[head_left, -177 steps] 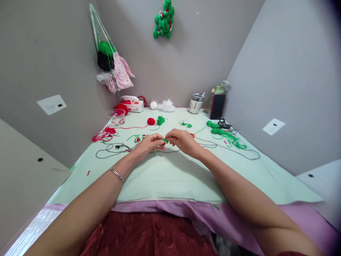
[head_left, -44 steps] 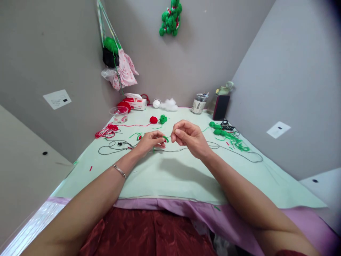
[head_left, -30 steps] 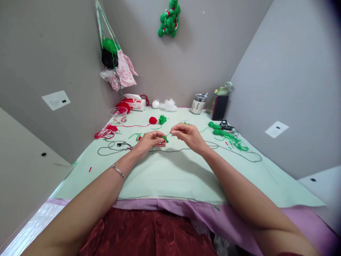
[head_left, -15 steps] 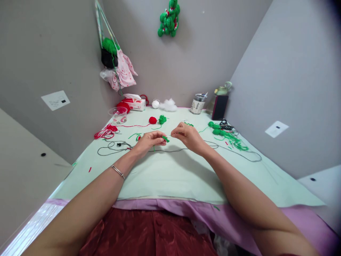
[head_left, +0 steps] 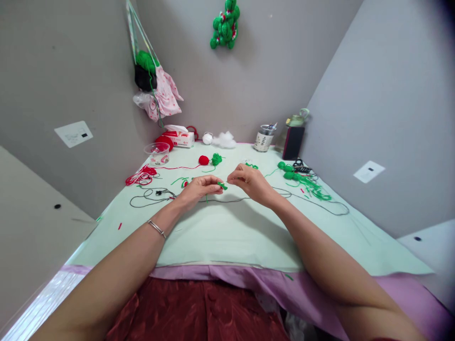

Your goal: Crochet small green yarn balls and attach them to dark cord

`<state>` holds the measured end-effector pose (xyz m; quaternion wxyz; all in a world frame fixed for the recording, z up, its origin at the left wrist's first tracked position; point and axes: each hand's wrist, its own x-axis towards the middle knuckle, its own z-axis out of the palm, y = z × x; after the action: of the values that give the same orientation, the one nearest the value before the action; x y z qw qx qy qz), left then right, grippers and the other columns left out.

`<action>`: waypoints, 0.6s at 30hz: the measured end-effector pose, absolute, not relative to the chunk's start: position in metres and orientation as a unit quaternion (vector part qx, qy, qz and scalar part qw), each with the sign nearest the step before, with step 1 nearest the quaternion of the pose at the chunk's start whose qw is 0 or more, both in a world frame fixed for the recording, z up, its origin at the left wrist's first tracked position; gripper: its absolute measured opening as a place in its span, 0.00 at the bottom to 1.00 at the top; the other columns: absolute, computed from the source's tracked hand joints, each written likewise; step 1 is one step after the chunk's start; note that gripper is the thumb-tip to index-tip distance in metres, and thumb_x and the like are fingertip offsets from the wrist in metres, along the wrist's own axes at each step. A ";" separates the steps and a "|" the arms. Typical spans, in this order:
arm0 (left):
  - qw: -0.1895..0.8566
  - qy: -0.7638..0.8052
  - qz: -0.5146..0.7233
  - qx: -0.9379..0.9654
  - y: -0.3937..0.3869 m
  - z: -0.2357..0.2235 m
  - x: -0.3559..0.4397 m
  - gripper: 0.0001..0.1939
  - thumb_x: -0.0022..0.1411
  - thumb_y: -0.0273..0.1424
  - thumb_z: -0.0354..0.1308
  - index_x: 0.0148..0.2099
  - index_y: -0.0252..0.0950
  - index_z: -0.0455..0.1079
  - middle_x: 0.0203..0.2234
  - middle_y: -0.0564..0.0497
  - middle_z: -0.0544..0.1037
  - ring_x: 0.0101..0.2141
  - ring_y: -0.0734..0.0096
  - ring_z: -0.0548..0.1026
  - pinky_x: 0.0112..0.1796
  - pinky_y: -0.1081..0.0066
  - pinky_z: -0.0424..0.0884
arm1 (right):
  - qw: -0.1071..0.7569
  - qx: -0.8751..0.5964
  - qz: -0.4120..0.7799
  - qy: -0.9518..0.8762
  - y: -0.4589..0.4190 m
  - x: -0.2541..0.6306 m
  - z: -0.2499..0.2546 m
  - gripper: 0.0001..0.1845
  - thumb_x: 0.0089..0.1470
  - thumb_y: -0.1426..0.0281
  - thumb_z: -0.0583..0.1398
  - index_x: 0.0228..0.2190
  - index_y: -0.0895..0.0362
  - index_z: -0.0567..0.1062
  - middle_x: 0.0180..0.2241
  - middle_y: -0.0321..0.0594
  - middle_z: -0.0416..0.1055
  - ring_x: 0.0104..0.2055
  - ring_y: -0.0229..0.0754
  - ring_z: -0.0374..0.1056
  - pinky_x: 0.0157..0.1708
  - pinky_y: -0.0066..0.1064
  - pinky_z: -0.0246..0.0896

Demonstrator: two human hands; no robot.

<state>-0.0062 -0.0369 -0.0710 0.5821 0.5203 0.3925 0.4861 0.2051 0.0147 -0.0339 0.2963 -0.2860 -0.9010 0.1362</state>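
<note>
My left hand pinches a small green yarn piece between thumb and fingers above the table. Facing it, my right hand has its fingers closed on a thin silvery needle-like tool, whose tip meets the green piece. Whether the tool is a needle or a crochet hook is too small to tell. A short green strand hangs below my left hand. Just left of that hand lies a small red and green piece. Behind both hands sit a red ball and a green yarn bundle.
A dark cord runs across the table beneath my hands. Red yarn and a clear tub are at left. Green balls, scissors, a phone and a pen holder stand or lie at right.
My right hand has shifted very slightly left, closer to the green yarn piece, and less of the tool shows between the hands. My left hand keeps its hold.
</note>
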 end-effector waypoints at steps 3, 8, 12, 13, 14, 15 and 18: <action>0.572 0.397 0.494 0.520 -0.036 -0.071 -0.007 0.13 0.52 0.34 0.69 0.40 0.35 0.77 0.36 0.49 0.81 0.37 0.68 0.78 0.50 0.62 0.70 | 0.298 -0.288 0.135 -0.900 0.017 0.207 -0.035 0.09 0.60 0.74 0.59 0.33 0.55 0.79 0.33 0.39 0.68 0.33 0.38 0.65 0.36 0.30 0.57; 0.559 0.394 0.505 0.527 -0.034 -0.073 -0.009 0.12 0.53 0.34 0.68 0.40 0.35 0.78 0.37 0.48 0.81 0.38 0.68 0.78 0.50 0.63 0.70 | 0.299 -0.290 0.134 -0.899 0.017 0.208 -0.035 0.09 0.60 0.74 0.58 0.32 0.55 0.79 0.33 0.39 0.68 0.33 0.38 0.65 0.35 0.30 0.57; 0.560 0.398 0.499 0.528 -0.035 -0.071 -0.008 0.12 0.53 0.33 0.68 0.40 0.35 0.78 0.36 0.49 0.81 0.38 0.68 0.78 0.50 0.63 0.70 | 0.294 -0.289 0.127 -0.902 0.015 0.206 -0.034 0.09 0.60 0.74 0.58 0.33 0.55 0.79 0.33 0.39 0.68 0.33 0.38 0.65 0.36 0.30 0.57; 0.562 0.398 0.497 0.528 -0.036 -0.071 -0.008 0.12 0.53 0.33 0.68 0.40 0.35 0.78 0.36 0.49 0.81 0.38 0.68 0.78 0.50 0.63 0.70 | 0.293 -0.289 0.125 -0.903 0.015 0.206 -0.034 0.09 0.60 0.74 0.58 0.33 0.55 0.79 0.32 0.39 0.68 0.33 0.38 0.65 0.36 0.30 0.57; 0.562 0.399 0.495 0.529 -0.037 -0.070 -0.008 0.11 0.53 0.33 0.68 0.40 0.35 0.78 0.36 0.49 0.81 0.38 0.67 0.78 0.50 0.63 0.70 | 0.292 -0.289 0.124 -0.903 0.015 0.206 -0.034 0.09 0.60 0.74 0.58 0.33 0.55 0.79 0.32 0.39 0.68 0.33 0.38 0.65 0.36 0.30 0.56; 0.562 0.399 0.494 0.529 -0.037 -0.070 -0.008 0.11 0.53 0.33 0.68 0.40 0.35 0.78 0.36 0.49 0.81 0.38 0.67 0.78 0.50 0.63 0.70 | 0.291 -0.287 0.125 -0.904 0.014 0.206 -0.034 0.09 0.60 0.74 0.59 0.33 0.55 0.79 0.32 0.39 0.68 0.33 0.38 0.65 0.36 0.30 0.56; 0.566 0.398 0.490 0.530 -0.038 -0.069 -0.007 0.12 0.53 0.34 0.68 0.40 0.34 0.78 0.36 0.48 0.81 0.38 0.66 0.79 0.50 0.62 0.70 | 0.291 -0.280 0.137 -0.905 0.013 0.205 -0.033 0.08 0.60 0.73 0.59 0.33 0.55 0.79 0.32 0.39 0.68 0.32 0.38 0.64 0.35 0.30 0.56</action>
<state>-0.0072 -0.0382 -0.0689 0.5662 0.5298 0.3984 0.4898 0.2050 0.0133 -0.0334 0.2912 -0.2798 -0.9045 0.1370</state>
